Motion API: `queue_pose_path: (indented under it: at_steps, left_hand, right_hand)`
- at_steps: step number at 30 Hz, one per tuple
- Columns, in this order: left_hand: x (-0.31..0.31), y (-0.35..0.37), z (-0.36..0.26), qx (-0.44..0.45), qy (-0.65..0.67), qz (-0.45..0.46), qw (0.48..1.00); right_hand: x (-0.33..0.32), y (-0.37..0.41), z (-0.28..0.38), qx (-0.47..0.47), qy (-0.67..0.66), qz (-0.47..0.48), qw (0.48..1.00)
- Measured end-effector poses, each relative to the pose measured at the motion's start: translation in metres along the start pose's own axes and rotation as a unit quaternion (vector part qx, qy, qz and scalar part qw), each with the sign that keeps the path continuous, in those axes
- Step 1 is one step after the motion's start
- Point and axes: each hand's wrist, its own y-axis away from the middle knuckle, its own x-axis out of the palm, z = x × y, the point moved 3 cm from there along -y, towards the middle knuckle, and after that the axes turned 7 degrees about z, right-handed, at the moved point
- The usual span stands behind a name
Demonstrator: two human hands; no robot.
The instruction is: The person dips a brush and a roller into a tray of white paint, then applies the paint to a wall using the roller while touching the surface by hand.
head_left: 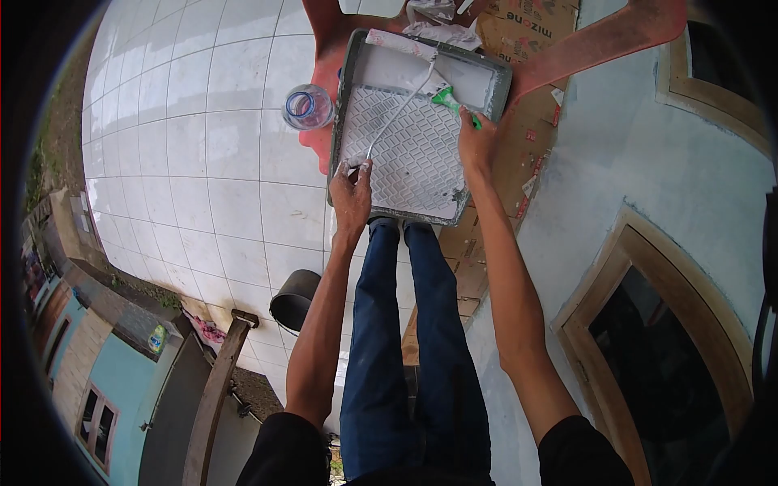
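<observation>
My left hand (352, 194) is closed around the handle end of a paint roller (401, 44), whose thin wire frame runs up across the tray. The roller's white sleeve lies along the tray's far end, over the white paint. In my right hand (478, 146) is a paintbrush (445, 98) with a green handle, its bristles pointing toward the roller and the paint. Both hands are over the sides of a dark-rimmed paint tray (344, 105) with a ridged, paint-coated slope. Under it stands a red plastic chair (327, 65).
A clear plastic bottle (308, 107) stands left of the tray. On the white tiled floor (219, 146) sits a dark bucket (294, 300). Flattened cardboard (519, 154) runs along the painted wall (604, 138) at right, which has a wood-framed window (600, 275).
</observation>
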Motion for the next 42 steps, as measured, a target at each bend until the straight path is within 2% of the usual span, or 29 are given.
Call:
queue_pose_path:
  at_steps: [3, 9, 11, 18, 20, 26, 30, 32, 36, 38, 42]
  left_hand:
    - [-0.003, 0.002, 0.006, 0.017, -0.019, -0.006, 1.0]
    - [-0.009, 0.005, 0.021, -0.001, -0.049, 0.006, 0.999]
    - [-0.009, 0.006, 0.024, -0.011, -0.052, 0.012, 0.998]
    - [-0.007, 0.009, 0.035, -0.011, -0.032, 0.01, 0.999]
    - [-0.008, 0.008, 0.041, -0.019, -0.038, 0.011, 0.999]
    - [-0.008, 0.006, 0.043, -0.02, -0.054, 0.021, 0.998]
    - [-0.008, 0.005, 0.041, -0.021, -0.069, 0.021, 0.997]
    - [-0.008, 0.005, 0.041, -0.007, -0.052, 0.011, 0.999]
    - [-0.009, 0.004, 0.04, -0.014, -0.067, 0.015, 0.998]
    - [-0.01, 0.005, 0.036, -0.025, -0.045, 0.027, 0.998]
    - [-0.013, 0.012, 0.024, -0.027, -0.051, 0.032, 0.998]
  right_hand:
    - [-0.011, 0.005, -0.01, 0.032, -0.013, -0.033, 0.999]
    - [-0.017, 0.006, -0.017, 0.022, -0.002, 0.003, 1.0]
    - [-0.018, 0.008, -0.017, 0.045, -0.039, -0.048, 0.997]
    - [-0.027, 0.008, -0.026, 0.053, -0.02, -0.055, 0.997]
    - [-0.033, 0.006, -0.021, 0.049, 0.05, -0.007, 0.997]
    - [-0.032, -0.002, 0.005, 0.034, 0.177, -0.02, 0.983]
    - [-0.035, 0.0, 0.016, 0.003, 0.201, -0.018, 0.979]
    - [-0.036, 0.007, 0.019, -0.067, 0.142, -0.038, 0.987]
    - [-0.033, 0.008, -0.002, -0.055, 0.087, -0.029, 0.994]
    - [-0.024, 0.0, -0.032, -0.012, -0.063, -0.02, 0.998]
    - [-0.024, -0.001, -0.043, 0.054, -0.071, 0.011, 0.996]
